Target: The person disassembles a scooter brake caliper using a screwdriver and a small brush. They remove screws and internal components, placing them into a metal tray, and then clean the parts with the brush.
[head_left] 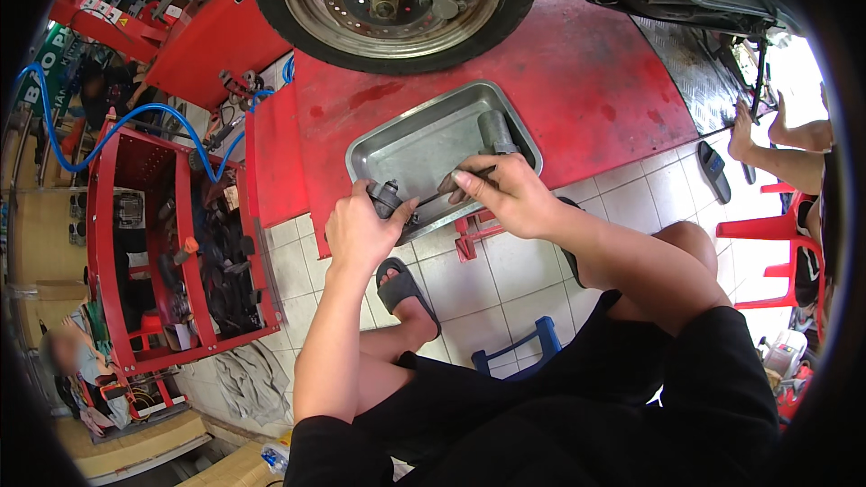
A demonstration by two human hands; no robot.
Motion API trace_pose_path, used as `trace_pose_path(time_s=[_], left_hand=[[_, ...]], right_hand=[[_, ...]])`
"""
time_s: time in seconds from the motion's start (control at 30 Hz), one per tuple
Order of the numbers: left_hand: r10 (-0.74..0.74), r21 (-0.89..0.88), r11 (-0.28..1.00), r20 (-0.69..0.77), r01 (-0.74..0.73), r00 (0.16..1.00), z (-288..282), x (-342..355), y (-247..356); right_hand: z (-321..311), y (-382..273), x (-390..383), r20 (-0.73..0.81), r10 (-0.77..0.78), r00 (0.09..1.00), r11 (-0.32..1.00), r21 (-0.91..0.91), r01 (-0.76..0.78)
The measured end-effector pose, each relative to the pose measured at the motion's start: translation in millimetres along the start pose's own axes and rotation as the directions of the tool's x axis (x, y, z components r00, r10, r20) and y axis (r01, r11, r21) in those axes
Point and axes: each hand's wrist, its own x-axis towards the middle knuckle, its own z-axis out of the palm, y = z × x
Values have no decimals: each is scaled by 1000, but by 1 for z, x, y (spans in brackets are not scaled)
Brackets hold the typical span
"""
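Note:
My left hand (361,230) is closed round a small dark metal part (388,198) at the front left of a steel tray (361,158). My right hand (510,194) grips a slim dark tool (448,188), whose thin end points at that part; whether they touch is too small to tell. A grey metal cylinder (493,132) lies inside the tray at its right. The tray rests on a red metal platform (595,63), below a motorbike front wheel (280,27) with a brake disc.
A red shelved cart (117,243) with a blue hose (180,114) stands at left, near a blurred person (72,352). Another person's bare feet (749,140) and a red plastic stool (758,230) are at right. A blue stool (546,338) is below my hands.

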Motion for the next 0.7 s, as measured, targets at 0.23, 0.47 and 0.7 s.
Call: trace_pose_path(time_s=[0.23,0.47,0.7], left_hand=[[7,-189,982,7,-5,1000,4,7,-9],[-204,-876,256,365,409,908,5,19,-11],[-3,-801,-262,559,539,829,4,26,-5]], right_hand=[[-9,-6,2,-105,-15,994,1000,-23,13],[-28,-20,3,-213,-60,975,997,32,68],[-83,-65,12,-376,-121,919,864,415,283]])
